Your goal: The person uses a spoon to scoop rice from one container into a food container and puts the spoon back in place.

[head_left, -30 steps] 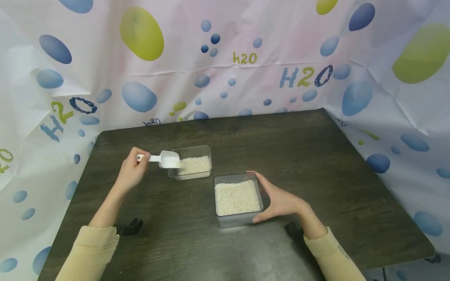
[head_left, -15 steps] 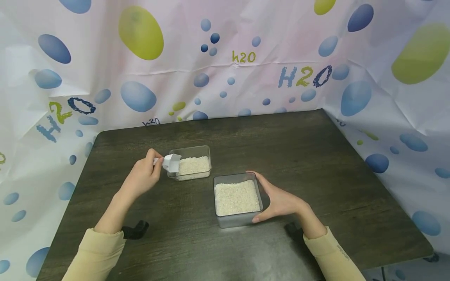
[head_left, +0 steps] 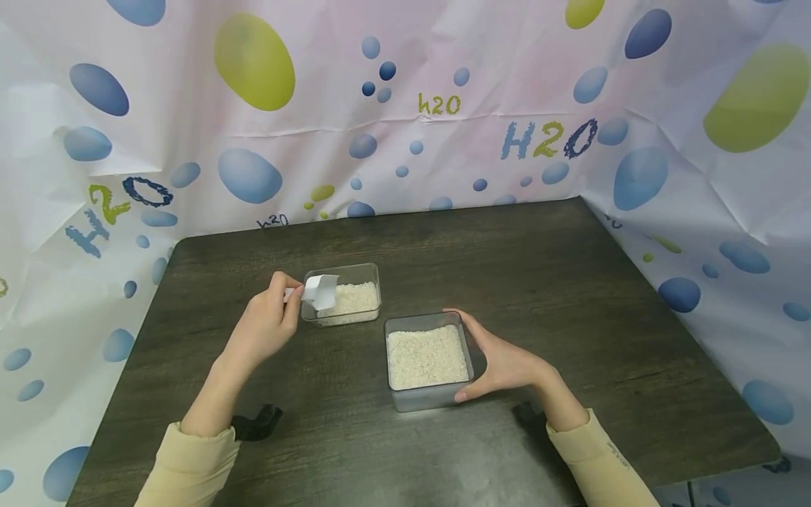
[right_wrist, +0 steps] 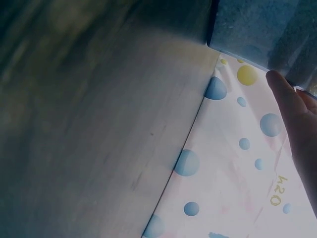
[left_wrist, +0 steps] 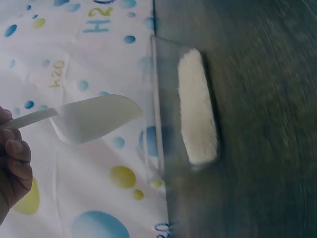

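My left hand (head_left: 267, 318) pinches the handle of a white scoop (head_left: 321, 291) at the left side of a clear container (head_left: 373, 310). The scoop is tipped over the container's left end, its bowl turned on its side. White rice (head_left: 357, 298) covers the container's bottom. In the left wrist view the scoop (left_wrist: 96, 119) shows no rice on its visible side. My right hand (head_left: 507, 359) holds a grey see-through square container (head_left: 424, 400) by its right side, thumb at the near wall and fingers at the far corner. Rice (head_left: 427, 358) fills much of it.
Both containers stand on a dark wood-grain table (head_left: 481, 260). A white sheet (head_left: 329, 63) with blue and green spots and "H2O" lettering hangs behind and at the sides. Black wrist straps (head_left: 256, 424) show below the hands.
My left hand has moved right and turned the scoop over, from lying flat to tipped on its side above the clear container. My right hand and the grey container stay put.
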Demonstrator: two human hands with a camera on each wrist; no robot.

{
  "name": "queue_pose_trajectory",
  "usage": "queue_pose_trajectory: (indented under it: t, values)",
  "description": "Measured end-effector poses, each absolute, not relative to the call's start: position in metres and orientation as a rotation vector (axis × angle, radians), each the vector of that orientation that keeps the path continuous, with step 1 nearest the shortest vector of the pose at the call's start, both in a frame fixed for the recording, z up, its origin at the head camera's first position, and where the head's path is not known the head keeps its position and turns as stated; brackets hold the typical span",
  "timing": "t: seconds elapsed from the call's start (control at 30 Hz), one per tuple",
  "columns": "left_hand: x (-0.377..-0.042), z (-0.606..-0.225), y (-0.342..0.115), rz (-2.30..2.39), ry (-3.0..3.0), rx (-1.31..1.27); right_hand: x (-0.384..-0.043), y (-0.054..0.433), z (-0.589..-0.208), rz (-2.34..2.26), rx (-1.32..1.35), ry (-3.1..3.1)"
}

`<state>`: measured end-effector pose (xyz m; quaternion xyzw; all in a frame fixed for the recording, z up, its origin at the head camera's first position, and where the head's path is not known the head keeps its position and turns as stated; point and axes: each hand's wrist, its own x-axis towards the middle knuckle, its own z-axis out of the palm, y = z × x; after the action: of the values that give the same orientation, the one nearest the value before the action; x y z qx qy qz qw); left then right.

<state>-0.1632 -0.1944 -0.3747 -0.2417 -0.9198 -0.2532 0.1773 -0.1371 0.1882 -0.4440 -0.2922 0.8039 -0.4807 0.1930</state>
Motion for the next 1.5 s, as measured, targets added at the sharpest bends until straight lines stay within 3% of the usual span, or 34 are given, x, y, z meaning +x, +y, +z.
queue_pose_trajectory:
  t: [0.8,1.5]
  values:
    - [-0.120,-0.323,-0.140,-1.144,-2.308,-1.084,-0.138,0.188,-0.442,-1.363,-0.830,2.256]
    - [-0.129,-0.336,-0.120,-0.976,-2.636,-1.225,-0.138,0.188,-0.443,-1.376,-0.850,2.256]
